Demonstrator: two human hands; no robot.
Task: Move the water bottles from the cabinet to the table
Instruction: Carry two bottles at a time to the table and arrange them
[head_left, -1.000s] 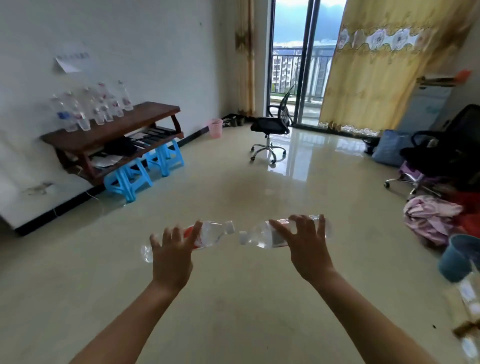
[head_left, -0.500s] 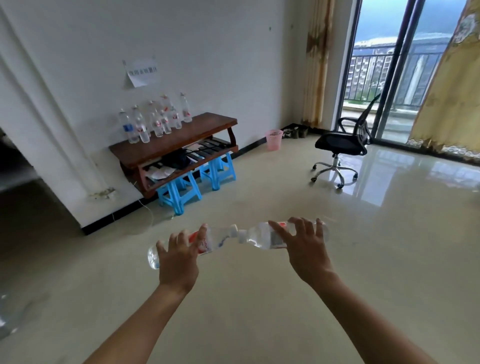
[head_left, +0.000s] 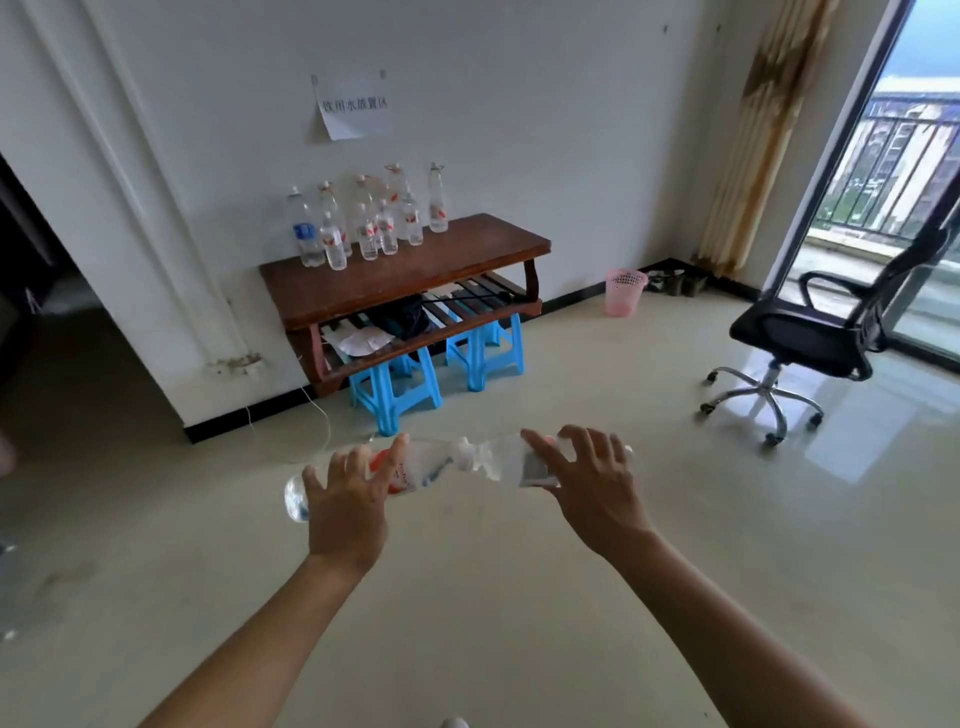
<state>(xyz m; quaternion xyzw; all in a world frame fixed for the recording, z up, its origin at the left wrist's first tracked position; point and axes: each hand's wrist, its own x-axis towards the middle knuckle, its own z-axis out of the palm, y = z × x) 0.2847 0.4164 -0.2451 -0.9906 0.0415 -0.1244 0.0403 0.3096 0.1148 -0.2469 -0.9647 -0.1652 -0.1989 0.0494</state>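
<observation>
Both hands are out front, each carrying a bottle sideways. The left hand (head_left: 345, 504) wraps over the red-labelled bottle (head_left: 415, 467), fingers curled round its middle; the right hand (head_left: 592, 483) grips the second bottle (head_left: 504, 462) the same way, from above. The caps point inward and nearly meet. That looks like a carrying hold, level and balanced for walking, not yet turned up for setting down.

Ahead stands the wooden table (head_left: 415, 275) against the wall, with a cluster of standing bottles (head_left: 363, 223) on its back left part. The front and right of the top look free, so that's my guess for where these two go. Blue stools (head_left: 395, 387) sit under the table, a paper sign (head_left: 356, 106) hangs above it, and a pink basket (head_left: 625, 291) and an office chair (head_left: 810, 332) stand off to its right.

Compared with a second ago, the table has swung from the far left into the middle of view and looms larger. The person has turned towards it and closed in, with the grips unchanged.
</observation>
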